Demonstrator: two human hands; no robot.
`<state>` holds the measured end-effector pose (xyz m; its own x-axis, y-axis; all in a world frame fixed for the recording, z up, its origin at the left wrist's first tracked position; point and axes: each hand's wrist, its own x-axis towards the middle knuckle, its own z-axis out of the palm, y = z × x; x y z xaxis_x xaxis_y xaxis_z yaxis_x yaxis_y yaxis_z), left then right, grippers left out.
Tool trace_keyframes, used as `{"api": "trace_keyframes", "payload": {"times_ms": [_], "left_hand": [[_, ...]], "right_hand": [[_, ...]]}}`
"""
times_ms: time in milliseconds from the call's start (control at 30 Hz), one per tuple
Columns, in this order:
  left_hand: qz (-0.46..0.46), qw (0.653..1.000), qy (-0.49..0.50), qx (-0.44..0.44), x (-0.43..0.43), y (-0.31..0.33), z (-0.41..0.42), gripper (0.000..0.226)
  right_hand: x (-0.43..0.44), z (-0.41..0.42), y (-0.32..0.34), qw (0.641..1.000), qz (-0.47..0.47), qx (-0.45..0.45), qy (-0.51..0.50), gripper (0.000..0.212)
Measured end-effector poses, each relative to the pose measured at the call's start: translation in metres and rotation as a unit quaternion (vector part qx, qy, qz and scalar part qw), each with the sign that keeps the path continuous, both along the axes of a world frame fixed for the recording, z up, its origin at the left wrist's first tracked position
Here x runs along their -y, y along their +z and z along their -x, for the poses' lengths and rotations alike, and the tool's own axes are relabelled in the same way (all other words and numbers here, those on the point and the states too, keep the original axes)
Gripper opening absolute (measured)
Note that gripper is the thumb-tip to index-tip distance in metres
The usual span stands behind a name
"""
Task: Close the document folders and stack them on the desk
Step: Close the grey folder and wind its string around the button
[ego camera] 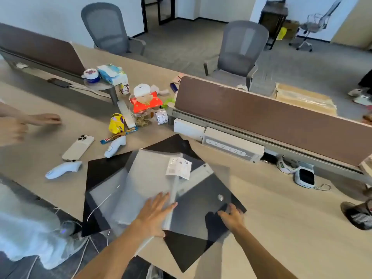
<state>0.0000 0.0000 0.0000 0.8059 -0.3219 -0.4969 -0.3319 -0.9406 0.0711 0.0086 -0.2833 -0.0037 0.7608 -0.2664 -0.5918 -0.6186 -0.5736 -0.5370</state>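
An open document folder (153,190) lies splayed on the table (281,214) right in front of the person, its clear sleeve pages fanned to the left and its dark right cover (203,200), with a round snap button (220,197), spread to the right. The spine runs diagonally from the near edge of the table up and away toward a small paper label (179,167), so the hinge line sits between the two hands. The left hand (155,212) lies flat with its fingers (163,200) spread and extended, pressing down on the pages just beside the spine and gripping nothing. The right hand (231,216) is at the outer right corner of the dark cover, its fingers curled over that edge and apparently pinching it, though how firm the hold is cannot be told. The right hand is plainly the nearer one to the free cover edge, so closing would likely mean swinging that cover leftward over the spine. Further black covers (100,172) lie beneath and behind, partly overlapped.
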Motion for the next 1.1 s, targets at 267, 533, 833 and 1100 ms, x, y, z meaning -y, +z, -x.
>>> {"api": "trace_keyframes", "payload": {"times_ms": [267, 533, 833, 1100], "left_hand": [[0.149, 0.981, -0.124, 0.015, -0.026, 0.006, -0.032, 0.088], [0.198, 0.974, -0.108, 0.032, -0.043, 0.039, -0.055, 0.079], [0.509, 0.817, 0.272, 0.002, 0.016, 0.117, -0.039, 0.093], [0.675, 0.642, 0.364, -0.003, 0.118, 0.194, -0.021, 0.032]], "right_hand": [[-0.012, 0.01, -0.022, 0.972, -0.031, 0.048, -0.229, 0.037], [-0.011, 0.009, 0.023, 0.936, -0.257, 0.137, -0.198, 0.016], [0.033, 0.03, 0.113, 0.895, -0.339, 0.261, -0.13, 0.022], [0.095, 0.048, 0.163, 0.893, -0.261, 0.362, -0.056, 0.017]]}}
